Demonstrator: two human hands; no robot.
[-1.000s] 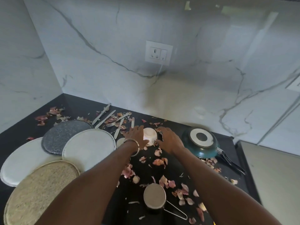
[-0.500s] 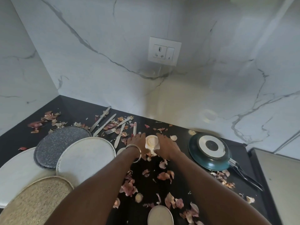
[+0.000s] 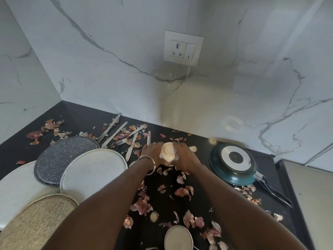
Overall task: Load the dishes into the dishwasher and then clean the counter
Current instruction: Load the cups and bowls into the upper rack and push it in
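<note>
A small cream bowl (image 3: 168, 151) is held upside down and tilted over the black counter (image 3: 201, 179), and liquid drips from its rim. My left hand (image 3: 152, 154) grips its left side and my right hand (image 3: 184, 157) grips its right side. A second small bowl (image 3: 132, 163) is mostly hidden under my left wrist. Several plates lie at the left: a white one (image 3: 93, 170), a grey speckled one (image 3: 63, 156), a large white one (image 3: 19, 186) and a woven beige one (image 3: 34, 222). Knives and a fork (image 3: 120, 134) lie near the wall.
An upturned teal pan (image 3: 234, 165) with a dark handle lies at the right. A small metal pot (image 3: 178, 237) stands at the near edge. Onion peels (image 3: 182, 192) are scattered over the counter. A wall socket (image 3: 182, 48) sits on the marble backsplash.
The small bowl has been lifted off the counter between both hands and tilted, so liquid drips from it. The view has moved closer to the wall.
</note>
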